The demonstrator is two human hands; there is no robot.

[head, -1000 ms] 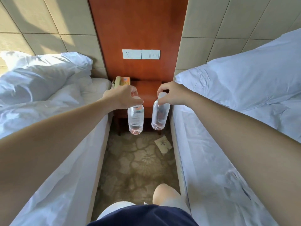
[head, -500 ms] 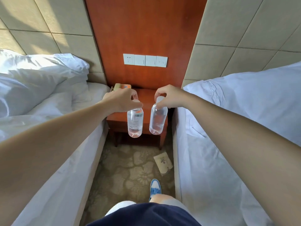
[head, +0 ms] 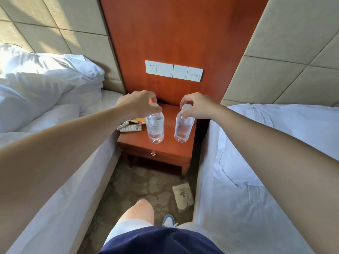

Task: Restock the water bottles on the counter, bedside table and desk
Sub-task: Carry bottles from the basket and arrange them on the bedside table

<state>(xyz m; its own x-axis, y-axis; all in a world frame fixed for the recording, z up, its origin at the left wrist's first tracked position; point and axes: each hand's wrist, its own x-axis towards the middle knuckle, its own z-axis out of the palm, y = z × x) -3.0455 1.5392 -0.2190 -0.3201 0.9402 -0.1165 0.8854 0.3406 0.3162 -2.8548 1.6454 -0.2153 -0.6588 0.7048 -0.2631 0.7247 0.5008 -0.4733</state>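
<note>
A white bed [head: 55, 162] runs down the left side, and its far edge is cut off. A puffy white pillow [head: 51, 76] sits at its top in the sun.

The left hand [head: 137, 105] reaches out over the bed's edge. Its fingers curl down and pinch the white cap of the left water bottle [head: 155, 128]. The hand hides most of the cap. A phone [head: 131, 127] with small buttons lies on the bedside table [head: 165, 151], just left of this bottle. The arm hides part of the phone. Something orange peeks out behind it, too hidden to name.

The left water bottle is clear and hangs straight down over the front of the table. I cannot tell if its bottom touches the wood. Below, a blue and white shoe [head: 168, 221] shows on the carpet, half hidden by a knee. On the wood wall above is a row of white switches [head: 174, 71]. A small paper packet [head: 182, 197] lies on the floor.

The right water bottle [head: 184, 128] leans a little, near the first but apart. The right hand [head: 197, 106] pinches its cap with curled fingers. Another white bed [head: 256, 180] fills the right side, cut off at the edge.
</note>
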